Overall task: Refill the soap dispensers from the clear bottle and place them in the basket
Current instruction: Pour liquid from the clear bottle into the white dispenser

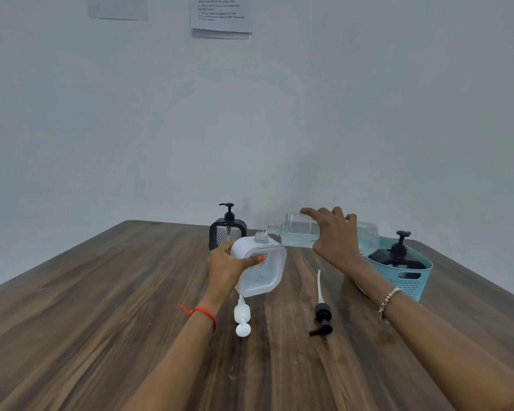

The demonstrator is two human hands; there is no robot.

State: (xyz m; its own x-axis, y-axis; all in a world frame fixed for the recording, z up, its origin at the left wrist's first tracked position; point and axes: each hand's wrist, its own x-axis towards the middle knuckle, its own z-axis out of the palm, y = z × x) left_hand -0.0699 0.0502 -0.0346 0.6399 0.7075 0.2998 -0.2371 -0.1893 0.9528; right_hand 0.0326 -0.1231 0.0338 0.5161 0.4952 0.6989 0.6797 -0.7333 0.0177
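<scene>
With the white dispenser (269,277) gripped by the left hand (226,266), the clear bottle (297,229), clasped in the right hand (336,238), should be tipped slowly

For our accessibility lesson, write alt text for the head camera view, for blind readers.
A person's right hand tilts a clear bottle over the open neck of a white dispenser held by the left hand at a wooden table. A white pump and a black pump lie nearby; one black dispenser sits in a teal basket.
</scene>
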